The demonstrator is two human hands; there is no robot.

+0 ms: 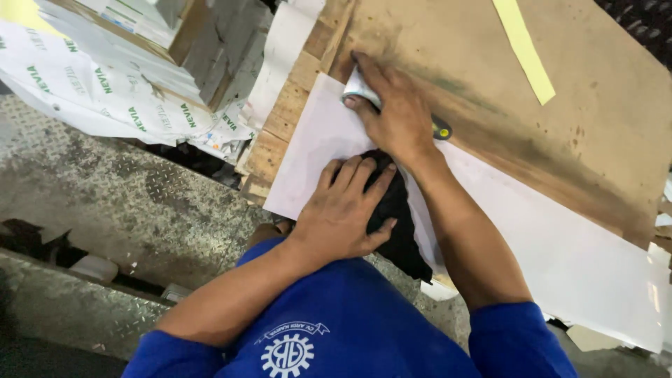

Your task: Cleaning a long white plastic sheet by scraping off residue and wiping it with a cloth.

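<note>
A large white sheet [560, 252] lies on a brown board [595, 119] stained with a dark smear. My left hand [343, 213] presses flat on a black cloth [402, 231] lying on the sheet's near edge. My right hand [393, 105] reaches to the sheet's far corner, fingers closed around a small white-grey object [357, 87] that touches the board. A small yellow and black item [441, 129] peeks out beside my right wrist. Both sleeves are blue.
The board rests on a wooden pallet [280, 133]. A pale yellow strip [525, 49] lies on the board at the top. Stacks wrapped in printed white paper [105, 84] stand at the upper left. Diamond-plate metal floor [119, 203] lies to the left.
</note>
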